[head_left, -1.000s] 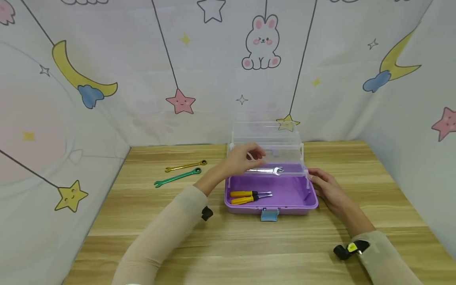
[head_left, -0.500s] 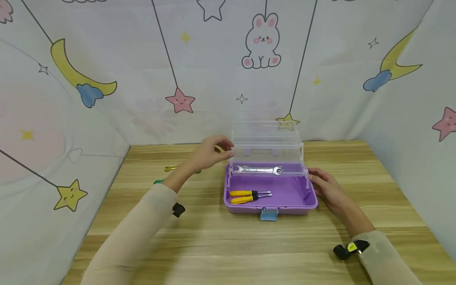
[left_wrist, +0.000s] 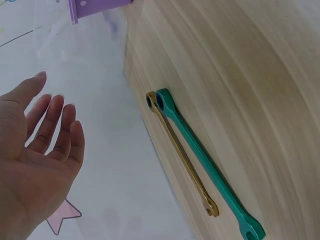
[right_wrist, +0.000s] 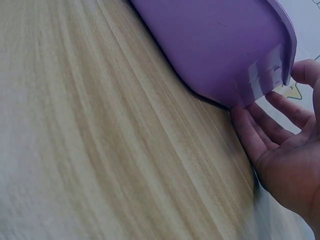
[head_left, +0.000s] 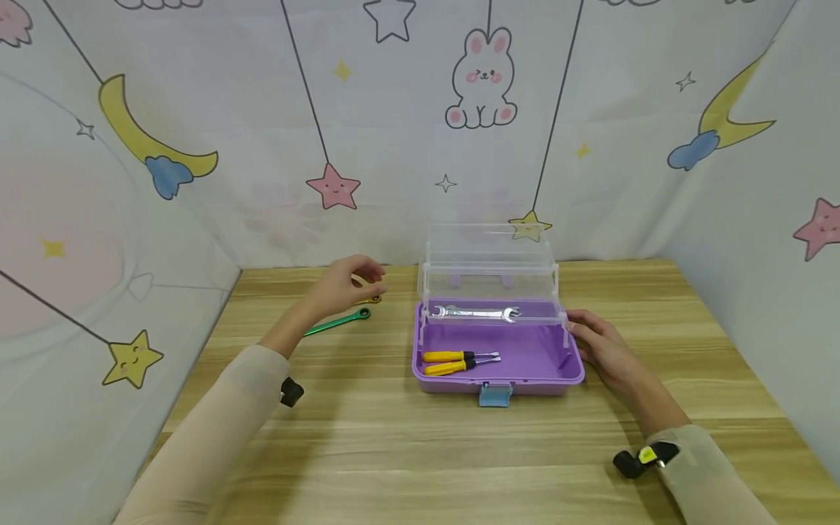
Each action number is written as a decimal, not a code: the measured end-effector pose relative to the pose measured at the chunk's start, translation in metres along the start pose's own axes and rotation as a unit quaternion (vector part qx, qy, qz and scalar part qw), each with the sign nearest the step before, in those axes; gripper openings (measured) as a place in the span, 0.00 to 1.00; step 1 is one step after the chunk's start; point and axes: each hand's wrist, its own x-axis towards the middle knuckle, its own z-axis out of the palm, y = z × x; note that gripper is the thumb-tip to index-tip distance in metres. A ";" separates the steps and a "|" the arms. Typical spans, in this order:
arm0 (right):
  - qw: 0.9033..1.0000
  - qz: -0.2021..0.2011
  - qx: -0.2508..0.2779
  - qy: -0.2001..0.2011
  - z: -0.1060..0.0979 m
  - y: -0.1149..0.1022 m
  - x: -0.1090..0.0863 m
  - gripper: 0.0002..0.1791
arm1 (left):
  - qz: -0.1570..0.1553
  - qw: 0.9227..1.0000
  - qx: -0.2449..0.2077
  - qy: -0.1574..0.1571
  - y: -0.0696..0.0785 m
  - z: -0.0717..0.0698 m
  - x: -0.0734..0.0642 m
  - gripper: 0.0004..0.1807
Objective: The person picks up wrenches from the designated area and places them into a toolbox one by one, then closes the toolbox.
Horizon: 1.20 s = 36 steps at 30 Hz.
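Observation:
My left hand (head_left: 341, 288) hovers with loosely bent fingers over two combination wrenches at the table's back left, holding nothing. The left wrist view shows both whole: a gold wrench (left_wrist: 182, 155) and, beside it, a longer green wrench (left_wrist: 207, 160). In the head view the hand partly covers them. My right hand (head_left: 607, 350) touches the right end of a purple toolbox (head_left: 534, 389), fingertips against its outer wall and thumb at the rim (right_wrist: 289, 60). Inside lie two yellow-handled screwdrivers (head_left: 446, 356). A silver wrench (head_left: 475, 313) shows through the clear tray at the back.
The toolbox's clear lid (head_left: 488, 240) stands raised at the back, near the printed cloth wall (head_left: 394, 131). A blue latch (head_left: 495, 395) hangs at the box's front. Wooden tabletop (head_left: 459, 459) stretches in front of the box.
My left hand has moved left from above the toolbox to over the gold and green wrenches. The silver wrench's left end has come into view. The right hand stays at the box.

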 end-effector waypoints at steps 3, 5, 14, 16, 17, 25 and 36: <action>1.000 0.001 -0.002 0.002 0.000 0.000 0.000 0.11 | -0.014 1.000 0.002 0.001 -0.007 -0.005 -0.006 0.16; 1.000 0.004 -0.003 0.003 -0.001 0.000 0.000 0.11 | -0.025 1.000 0.006 0.001 -0.011 -0.007 -0.011 0.16; 1.000 0.004 -0.002 0.005 -0.002 0.001 0.000 0.10 | -0.048 0.999 0.017 -0.004 -0.036 -0.012 -0.026 0.16; 1.000 0.004 -0.001 0.002 -0.002 0.001 0.000 0.10 | -0.050 0.998 0.022 -0.003 -0.042 -0.013 -0.031 0.17; 1.000 0.004 -0.001 0.001 -0.002 0.001 0.000 0.10 | -0.053 0.998 0.024 -0.004 -0.045 -0.013 -0.033 0.17; 1.000 0.005 -0.003 0.001 0.001 0.000 -0.001 0.11 | -0.076 0.996 0.042 -0.012 -0.065 -0.017 -0.050 0.18; 1.000 -0.001 -0.002 0.002 0.000 0.001 -0.001 0.11 | -0.104 0.992 0.061 -0.030 -0.077 -0.016 -0.062 0.17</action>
